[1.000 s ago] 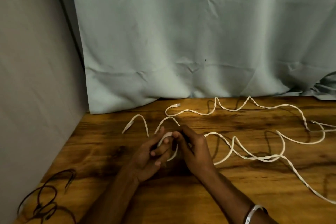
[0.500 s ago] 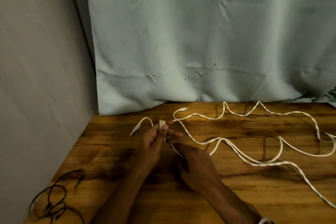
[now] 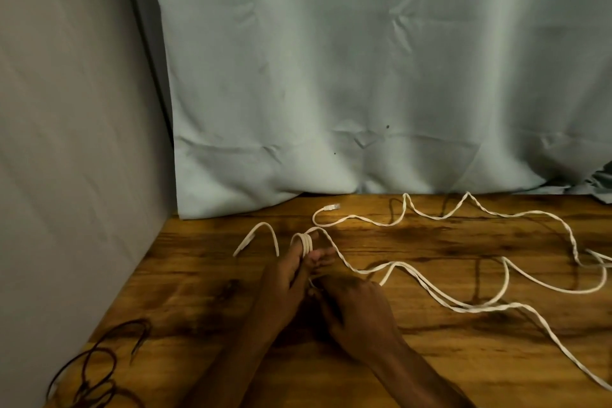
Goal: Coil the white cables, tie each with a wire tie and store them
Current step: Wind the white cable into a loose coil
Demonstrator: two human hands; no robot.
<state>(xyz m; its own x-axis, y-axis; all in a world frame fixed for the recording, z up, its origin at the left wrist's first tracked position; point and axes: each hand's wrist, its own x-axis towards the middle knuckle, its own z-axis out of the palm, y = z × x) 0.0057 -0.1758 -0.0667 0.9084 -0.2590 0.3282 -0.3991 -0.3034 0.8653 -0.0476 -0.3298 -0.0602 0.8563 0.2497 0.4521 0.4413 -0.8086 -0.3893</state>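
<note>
A long white cable (image 3: 427, 285) snakes across the wooden table (image 3: 414, 358) from the middle to the right edge. A few turns of it form a small coil (image 3: 306, 243) wrapped around the raised fingers of my left hand (image 3: 291, 275). One short end (image 3: 255, 235) arches off to the left of the coil. My right hand (image 3: 354, 308) sits just below and right of the left, fingers closed on the cable strand that leads to the coil. A second white cable with a plug (image 3: 331, 207) lies further back near the curtain.
Thin dark wire ties (image 3: 99, 371) lie in a loose tangle at the table's front left corner. A grey wall (image 3: 76, 142) borders the table on the left and a pale curtain (image 3: 364, 76) hangs along the back edge.
My left hand has lifted and turned, and the cable now sits in more turns around its fingers. My right hand has dropped below it, feeding the strand. The camera shifted slightly.
</note>
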